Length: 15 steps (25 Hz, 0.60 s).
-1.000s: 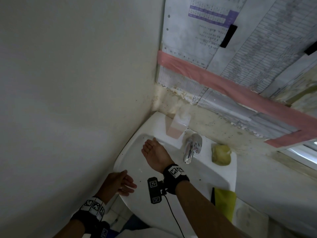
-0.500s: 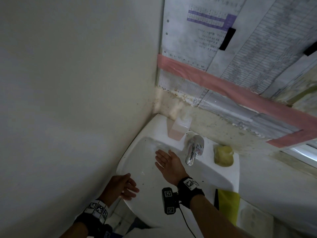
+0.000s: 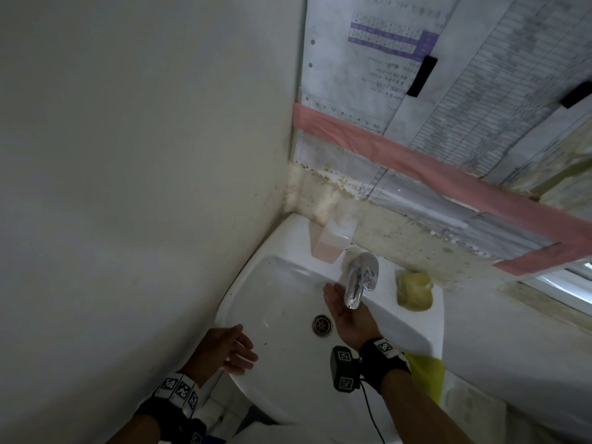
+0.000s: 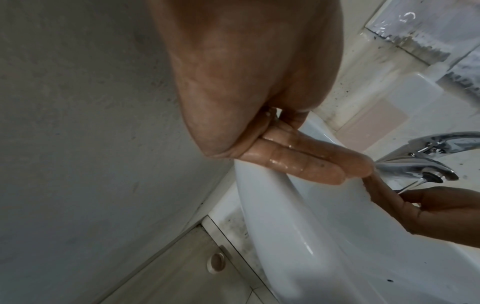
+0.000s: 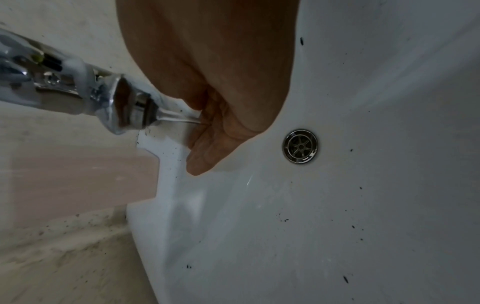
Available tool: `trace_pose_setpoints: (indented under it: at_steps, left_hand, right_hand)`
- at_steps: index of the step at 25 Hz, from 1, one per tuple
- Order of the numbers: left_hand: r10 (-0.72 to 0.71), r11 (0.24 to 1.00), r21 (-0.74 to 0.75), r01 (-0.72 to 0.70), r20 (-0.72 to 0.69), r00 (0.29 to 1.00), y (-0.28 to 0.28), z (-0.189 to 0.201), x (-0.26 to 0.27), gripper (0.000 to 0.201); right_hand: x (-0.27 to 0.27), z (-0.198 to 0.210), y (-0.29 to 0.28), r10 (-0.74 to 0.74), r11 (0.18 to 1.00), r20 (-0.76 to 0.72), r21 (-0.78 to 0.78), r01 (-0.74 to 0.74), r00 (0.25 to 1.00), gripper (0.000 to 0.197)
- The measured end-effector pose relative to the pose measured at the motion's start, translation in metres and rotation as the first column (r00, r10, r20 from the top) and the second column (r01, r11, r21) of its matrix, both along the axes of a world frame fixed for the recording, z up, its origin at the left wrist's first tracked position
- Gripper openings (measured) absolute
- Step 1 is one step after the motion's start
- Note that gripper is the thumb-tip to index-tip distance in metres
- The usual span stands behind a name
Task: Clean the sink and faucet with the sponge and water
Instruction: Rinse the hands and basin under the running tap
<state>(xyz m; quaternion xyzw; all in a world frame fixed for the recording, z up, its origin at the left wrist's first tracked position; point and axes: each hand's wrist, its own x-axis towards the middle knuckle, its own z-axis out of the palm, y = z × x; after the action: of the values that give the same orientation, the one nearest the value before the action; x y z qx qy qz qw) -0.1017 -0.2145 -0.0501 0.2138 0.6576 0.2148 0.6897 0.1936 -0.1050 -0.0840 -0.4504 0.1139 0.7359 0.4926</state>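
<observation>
My right hand (image 3: 335,299) lies palm up and cupped under the spout of the chrome faucet (image 3: 360,278). A thin stream of water (image 5: 176,119) runs from the faucet (image 5: 78,90) into the right hand (image 5: 221,131). Nothing is held in it. The yellow sponge (image 3: 415,291) rests on the back right ledge of the white sink (image 3: 282,283), apart from both hands. My left hand (image 3: 230,350) hovers at the sink's front left rim with wet, straight fingers (image 4: 298,162) and holds nothing. Dark specks dot the basin around the drain (image 3: 322,325).
A soap dispenser (image 3: 333,241) with pink liquid stands on the back ledge left of the faucet. A yellow-green cloth (image 3: 426,373) hangs at the sink's right front. A wall closes in on the left, and a stained wall with taped papers rises behind.
My right hand has moved from the back left of the basin rightward to under the spout, uncovering the drain. The left hand has stayed at the front left rim.
</observation>
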Motion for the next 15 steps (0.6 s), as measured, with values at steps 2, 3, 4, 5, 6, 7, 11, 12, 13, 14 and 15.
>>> trace_pose_setpoints:
  at_steps: [2,3,4,5,6,7,11,12,13,14,15]
  left_hand:
    - [-0.004,1.0,0.008,0.004,-0.006,1.0,0.0002,-0.0018,0.0002,0.052]
    - [-0.005,1.0,0.011,0.005,-0.008,1.0,0.0004,-0.0024,0.0002,0.052]
    - [-0.007,1.0,0.011,0.007,-0.007,1.0,0.0007,-0.002,0.0002,0.052]
    - [-0.008,1.0,0.008,0.008,-0.009,1.0,0.0016,-0.0014,0.0007,0.052]
    - [-0.008,1.0,0.006,0.008,-0.013,1.0,0.0025,-0.0009,0.0013,0.051]
    - [-0.005,1.0,0.004,0.005,-0.018,1.0,0.0032,-0.0008,0.002,0.05]
    - [0.022,1.0,0.009,-0.022,-0.04,0.999,0.0035,-0.003,0.005,0.048]
    - [0.026,1.0,0.01,-0.025,-0.049,0.998,0.0036,-0.0039,0.0058,0.048]
    - [0.027,1.0,0.012,-0.026,-0.059,0.998,0.0035,-0.004,0.0065,0.048]
    - [0.025,1.0,0.017,-0.024,-0.07,0.997,0.0031,-0.004,0.0073,0.048]
    - [0.026,0.999,0.025,-0.024,-0.077,0.997,0.0025,-0.0045,0.0076,0.048]
  right_hand:
    - [0.0006,0.0011,-0.0024,0.002,1.0,-0.008,0.006,-0.002,1.0,0.033]
    - [-0.0006,0.0006,-0.0043,-0.003,1.0,-0.017,0.007,0.003,1.0,0.032]
    - [-0.0013,-0.0003,-0.0057,-0.011,1.0,-0.029,0.005,0.011,1.0,0.033]
    - [-0.0017,-0.0004,-0.006,-0.013,1.0,-0.035,0.004,0.013,0.999,0.033]
    - [-0.0019,0.0001,-0.0055,-0.011,1.0,-0.036,0.007,0.011,0.999,0.032]
    - [-0.002,0.0006,-0.0045,-0.01,1.0,-0.033,0.012,0.01,0.999,0.031]
    - [-0.002,0.0029,-0.0022,-0.021,1.0,-0.04,0.015,0.022,0.999,0.041]
    - [-0.0014,0.0031,-0.002,-0.023,1.0,-0.039,0.017,0.023,0.999,0.044]
    - [-0.0014,0.0035,-0.0019,-0.022,1.0,-0.033,0.017,0.022,0.999,0.042]
    - [-0.0011,0.0029,-0.0019,-0.021,1.0,-0.029,0.013,0.021,0.999,0.037]
    - [-0.0013,0.0013,-0.0015,-0.024,1.0,-0.029,0.01,0.024,0.999,0.031]
